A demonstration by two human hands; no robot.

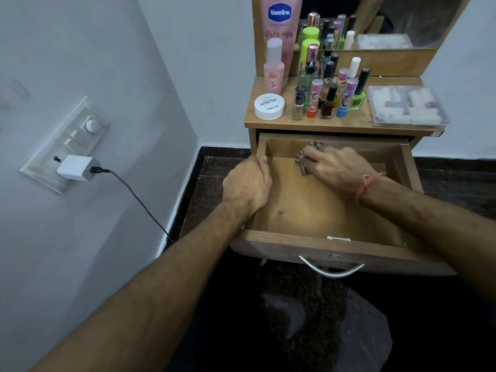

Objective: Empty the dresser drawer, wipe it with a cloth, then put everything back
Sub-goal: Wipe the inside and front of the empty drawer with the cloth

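Observation:
The wooden dresser drawer (308, 202) is pulled out and holds nothing but a cloth. My left hand (248, 183) grips the drawer's left side wall near its back. My right hand (338, 167) lies flat with spread fingers on a striped cloth (302, 163), pressing it onto the drawer floor near the back. Most of the cloth is hidden under the hand. On the dresser top (357, 122) stand several nail polish bottles (327, 103), perfume bottles, a white jar (269, 106), a pink Vaseline tube (280, 28) and a clear plastic box (406, 106).
A metal handle (331, 269) hangs on the drawer front. A white charger (77, 167) is plugged into the wall switchboard at left, its cable running down to the dark floor. A mirror (389, 22) stands behind the bottles. Walls close in on both sides of the dresser.

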